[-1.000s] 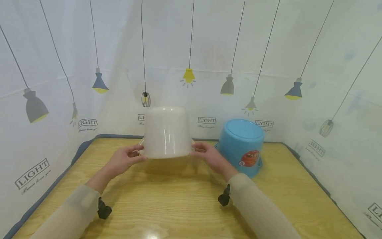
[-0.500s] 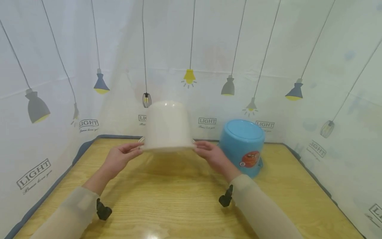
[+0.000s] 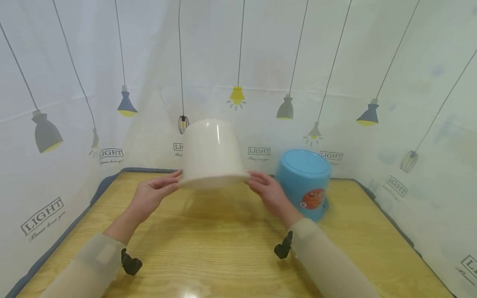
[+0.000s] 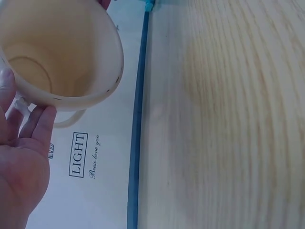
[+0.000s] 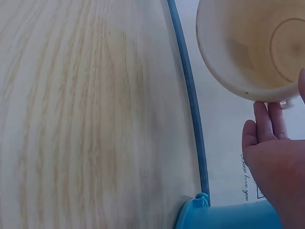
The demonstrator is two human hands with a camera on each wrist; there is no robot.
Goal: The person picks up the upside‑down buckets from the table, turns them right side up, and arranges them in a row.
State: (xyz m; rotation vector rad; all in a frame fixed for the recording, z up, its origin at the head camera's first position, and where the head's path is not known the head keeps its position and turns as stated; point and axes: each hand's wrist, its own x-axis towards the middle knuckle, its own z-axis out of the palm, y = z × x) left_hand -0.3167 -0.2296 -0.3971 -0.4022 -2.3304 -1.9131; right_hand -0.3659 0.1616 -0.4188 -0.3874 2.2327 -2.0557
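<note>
A cream-white bucket [image 3: 212,153] hangs upside down above the table, tilted, its rim lower on the near side. My left hand [image 3: 154,196] pinches its rim at the left, thumb on the near side. At the right side of the rim, my right hand [image 3: 270,192] pinches it the same way. The left wrist view looks into the hollow bucket [image 4: 71,47], with part of its handle hanging below the rim beside my left hand [image 4: 28,162]. In the right wrist view my right hand [image 5: 276,157] has its fingers under the rim.
A blue bucket [image 3: 302,186] with a red round sticker stands upside down on the wooden table [image 3: 208,256], right beside my right forearm. Behind the table hangs a white curtain [image 3: 208,54] printed with lamps. A dark blue edge strip [image 3: 149,169] runs along the table's border.
Both hands have raised the cream-white bucket and tipped it, so its base leans back and its rim turns more toward view. The blue bucket stays put.
</note>
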